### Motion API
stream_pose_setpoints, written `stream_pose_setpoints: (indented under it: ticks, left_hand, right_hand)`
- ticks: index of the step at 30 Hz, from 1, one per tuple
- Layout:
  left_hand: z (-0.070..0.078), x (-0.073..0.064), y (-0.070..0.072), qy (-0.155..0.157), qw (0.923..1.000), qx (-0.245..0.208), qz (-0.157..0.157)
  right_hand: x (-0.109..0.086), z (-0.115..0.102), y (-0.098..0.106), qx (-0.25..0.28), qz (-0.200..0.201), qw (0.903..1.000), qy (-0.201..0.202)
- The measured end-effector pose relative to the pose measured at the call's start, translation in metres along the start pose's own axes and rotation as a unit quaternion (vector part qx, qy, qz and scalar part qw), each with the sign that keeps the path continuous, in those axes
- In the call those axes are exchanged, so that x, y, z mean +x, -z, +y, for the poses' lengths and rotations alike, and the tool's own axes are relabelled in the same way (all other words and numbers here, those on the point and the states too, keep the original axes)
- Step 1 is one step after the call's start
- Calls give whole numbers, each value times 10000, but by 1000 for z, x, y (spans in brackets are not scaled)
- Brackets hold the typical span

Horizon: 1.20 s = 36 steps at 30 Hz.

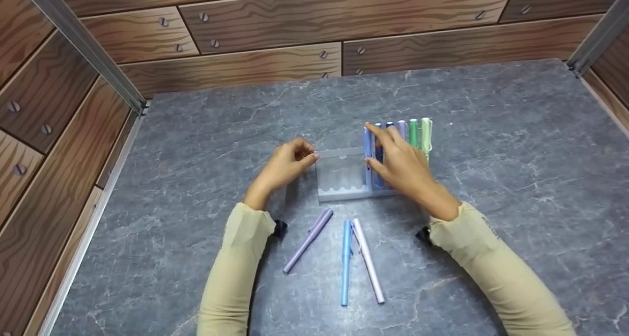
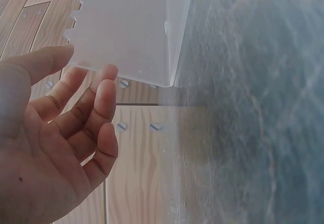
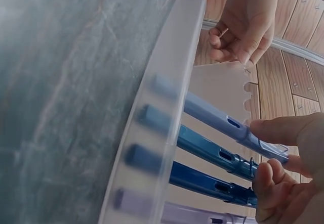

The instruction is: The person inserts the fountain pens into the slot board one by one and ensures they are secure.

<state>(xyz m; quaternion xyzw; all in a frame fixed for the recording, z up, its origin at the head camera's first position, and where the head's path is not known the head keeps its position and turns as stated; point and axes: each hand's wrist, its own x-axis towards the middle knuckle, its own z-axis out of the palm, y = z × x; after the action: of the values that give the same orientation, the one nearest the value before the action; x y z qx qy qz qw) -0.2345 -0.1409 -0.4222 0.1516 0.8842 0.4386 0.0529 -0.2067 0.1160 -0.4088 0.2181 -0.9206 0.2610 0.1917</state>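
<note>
A translucent pen stand with a notched upper edge sits on the table between both hands. Thumb and index finger of my left hand pinch its left upper corner. A periwinkle-blue pen stands in the stand's front trough, leaning against its back. My right hand holds this pen near the cap, the thumb on its side and a finger by its top end. Beside it in the row are a teal-blue pen, a dark blue pen and a lilac pen.
At the right end of the row stand a green pen and a pale green pen. Nearer the body, a purple pen, a light blue pen and a pale lilac pen lie on the marbled grey table. Wood-patterned walls enclose it.
</note>
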Motion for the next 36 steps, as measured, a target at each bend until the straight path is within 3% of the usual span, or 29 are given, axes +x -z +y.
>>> stream_pose_setpoints:
  ticks: [9,19,26,36]
  left_hand:
    - [2,-1,1,49,10000,29,-7]
    - [3,1,0,-22,10000,6,2]
    - [2,2,0,-2,10000,-7,0]
    - [0,0,-1,50,10000,38,0]
  right_hand:
    - [-1,0,5,-343,-126,9993,-42]
    - [-5,4,12,166,-66,9996,-227]
    - [-14,1,18,309,-577,9978,-99]
    - [-33,-5,21,547,-1498,9872,-46]
